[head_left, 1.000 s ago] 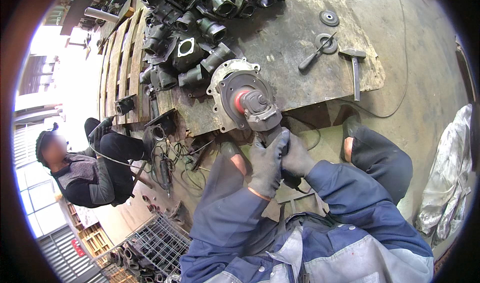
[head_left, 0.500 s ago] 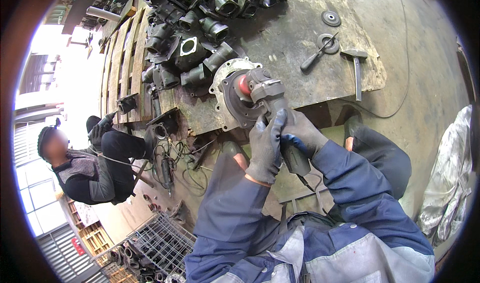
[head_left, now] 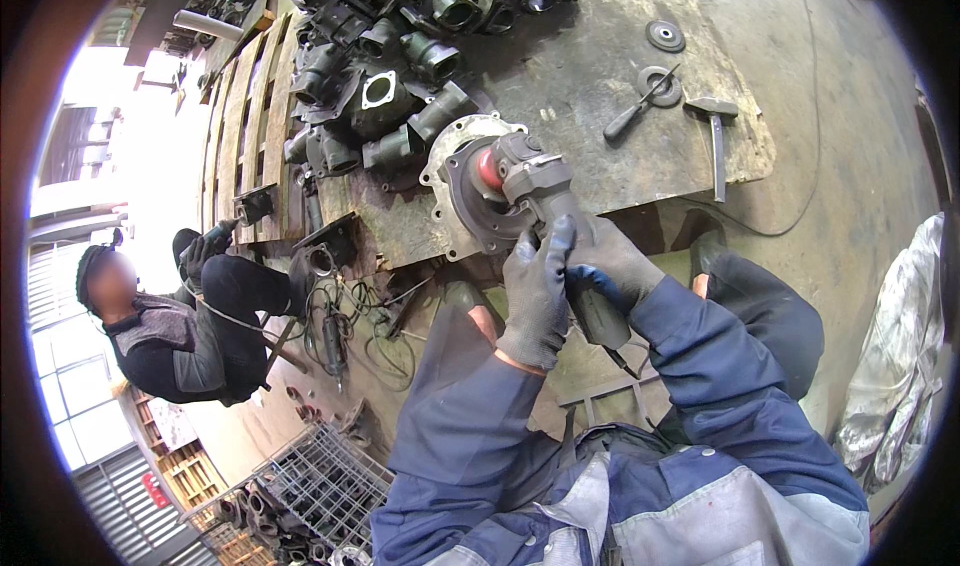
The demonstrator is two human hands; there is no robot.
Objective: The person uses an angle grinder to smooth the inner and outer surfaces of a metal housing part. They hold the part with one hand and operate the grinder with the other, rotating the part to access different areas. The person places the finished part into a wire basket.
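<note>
Both of my gloved hands grip an angle grinder (head_left: 537, 178) with a dark body and a red piece at its head. My left hand (head_left: 540, 291) closes on the left side of its body, the thumb and fingers pressed to it. Wrapped round the other side is my right hand (head_left: 615, 266). The grinder's head rests at a dark flanged metal casting (head_left: 480, 211), whose pale machined rim shows behind it on the table's front edge. From the rear of the grinder a cord runs down between my forearms. Its disc is hidden from view.
The worn tabletop (head_left: 600, 76) carries a heap of dark castings (head_left: 380, 91) at the back left. On its right lie a hammer (head_left: 716, 146), a screwdriver-like tool (head_left: 625, 121) and discs (head_left: 665, 35). A co-worker (head_left: 190, 326) sits at left, near a wire basket (head_left: 320, 476) of parts.
My hands and the grinder have barely shifted, its rear end tipping slightly to the right. The co-worker's hands have moved a little.
</note>
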